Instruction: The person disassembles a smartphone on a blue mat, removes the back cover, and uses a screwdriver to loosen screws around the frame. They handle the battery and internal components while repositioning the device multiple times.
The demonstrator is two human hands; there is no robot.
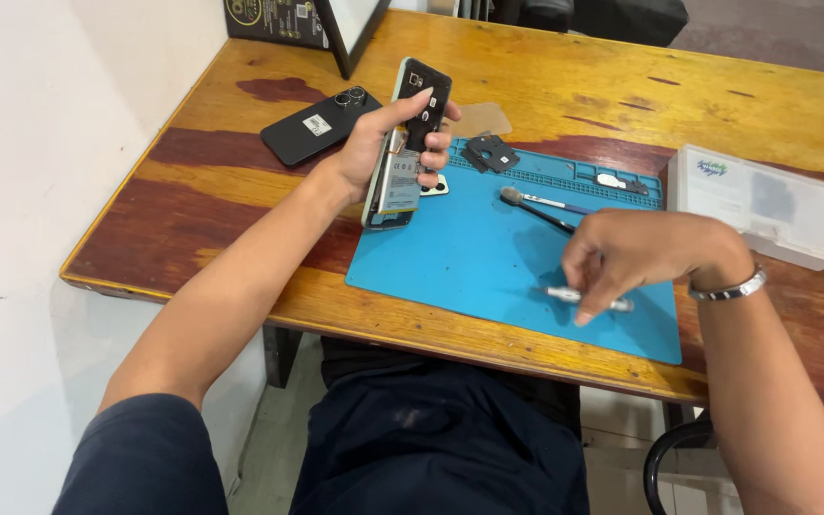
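My left hand (388, 143) grips an opened smartphone (406, 143) with its back off, held upright above the left edge of a blue work mat (469, 257); its battery and black inner cover show. My right hand (636, 256) hovers low over the mat's right part, its fingertips touching a small silver screwdriver (584, 298) that lies on the mat. A silver bracelet sits on that wrist.
A black phone (321, 124) lies face down at the back left of the wooden table (240, 191). A brush (538, 208) and small black parts (490, 153) rest on the mat's top. A white plastic box (760, 205) stands to the right. A dark frame (350, 33) leans at the back.
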